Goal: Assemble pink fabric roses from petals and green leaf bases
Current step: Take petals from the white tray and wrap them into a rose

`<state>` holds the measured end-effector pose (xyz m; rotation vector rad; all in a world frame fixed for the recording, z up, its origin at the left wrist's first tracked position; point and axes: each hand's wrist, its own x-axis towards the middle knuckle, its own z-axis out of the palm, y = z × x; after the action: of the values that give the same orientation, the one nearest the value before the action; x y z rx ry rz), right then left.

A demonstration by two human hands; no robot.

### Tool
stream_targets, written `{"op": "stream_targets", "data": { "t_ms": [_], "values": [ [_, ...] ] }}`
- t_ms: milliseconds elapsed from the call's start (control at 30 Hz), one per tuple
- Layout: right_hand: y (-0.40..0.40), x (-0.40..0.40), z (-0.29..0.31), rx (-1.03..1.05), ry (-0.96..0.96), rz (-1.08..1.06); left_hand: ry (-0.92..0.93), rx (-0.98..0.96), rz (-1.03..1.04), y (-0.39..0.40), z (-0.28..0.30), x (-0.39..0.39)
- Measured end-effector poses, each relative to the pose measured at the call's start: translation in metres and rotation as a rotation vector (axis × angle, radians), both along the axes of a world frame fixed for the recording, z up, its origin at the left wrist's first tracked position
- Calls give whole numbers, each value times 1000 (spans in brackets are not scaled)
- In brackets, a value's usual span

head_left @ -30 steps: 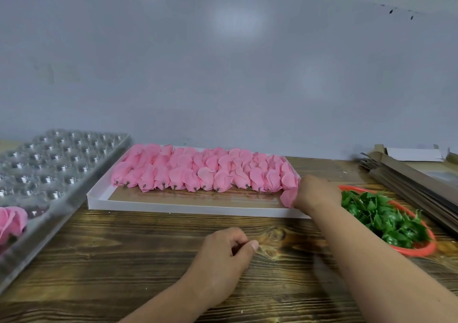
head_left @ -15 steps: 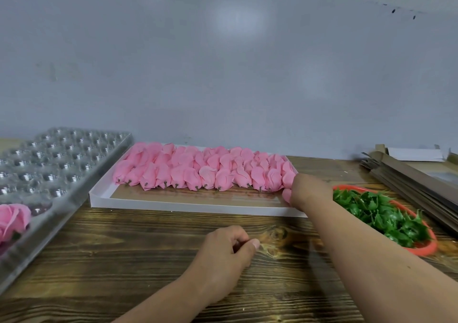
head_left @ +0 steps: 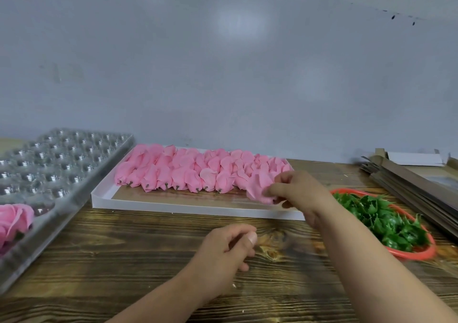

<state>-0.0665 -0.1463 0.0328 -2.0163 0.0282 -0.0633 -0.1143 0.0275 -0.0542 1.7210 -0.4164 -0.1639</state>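
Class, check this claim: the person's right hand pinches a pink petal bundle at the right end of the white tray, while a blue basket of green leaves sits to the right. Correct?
Not quite. The basket holding the green leaves is red-orange, not blue, as the head view shows. The rest stands: the right hand pinches a pink petal bundle at the right end of the white tray, with the basket to the right.

Right hand pinching pink petal bundle over white tray, left hand curled
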Motion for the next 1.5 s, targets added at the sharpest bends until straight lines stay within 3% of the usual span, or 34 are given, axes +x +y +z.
{"op": "stream_targets", "data": {
  "t_ms": [167,267,1500],
  "values": [
    [15,-21,-26,337,-4,80,157,-198,-24,3,5,2],
    [22,-26,-36,427,-41,117,208,-229,-48,4,7,2],
    [31,-24,-51,425,11,155,281,-208,-19,4,2,12]
  ]
}}
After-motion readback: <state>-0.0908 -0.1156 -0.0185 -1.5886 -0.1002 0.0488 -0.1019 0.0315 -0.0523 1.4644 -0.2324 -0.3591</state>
